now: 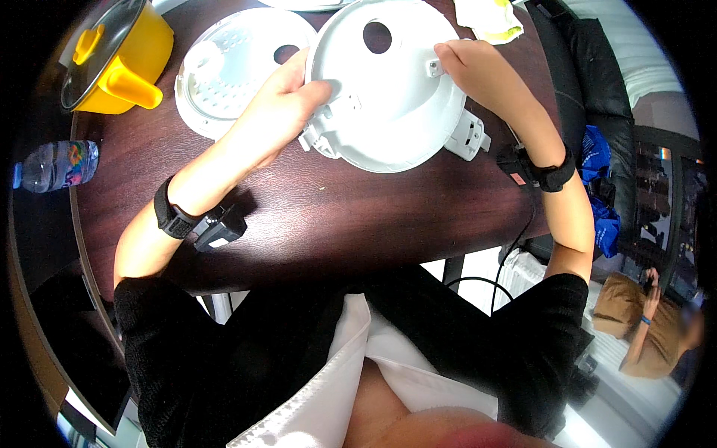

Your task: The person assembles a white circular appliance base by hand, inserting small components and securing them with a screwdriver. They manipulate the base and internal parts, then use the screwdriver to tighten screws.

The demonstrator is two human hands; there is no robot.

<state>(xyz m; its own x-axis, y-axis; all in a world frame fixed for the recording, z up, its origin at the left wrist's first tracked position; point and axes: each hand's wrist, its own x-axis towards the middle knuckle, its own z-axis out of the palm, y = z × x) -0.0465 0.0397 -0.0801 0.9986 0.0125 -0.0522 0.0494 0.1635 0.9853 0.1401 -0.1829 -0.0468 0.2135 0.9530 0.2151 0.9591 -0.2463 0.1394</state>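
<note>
A large round white plastic shell (388,97), perhaps an appliance lid part, is held tilted over the dark wood table by both hands. It has one round hole near its far side and hinge-like brackets at its lower left and lower right. My left hand (291,97) grips its left rim, thumb on the inner face and the other fingers mostly hidden. On the right rim my right hand (482,67) is closed, its thumb near a small screw post. Behind my left hand lies a round white disc (250,41) with many small holes and one larger hole.
At the far left stands a yellow pot (146,56) with a dark see-through lid. A plastic bottle (60,166) lies below it by the table's left edge. A white and yellow-green cloth (489,21) is at the far right. Another person (657,321) sits off to the right.
</note>
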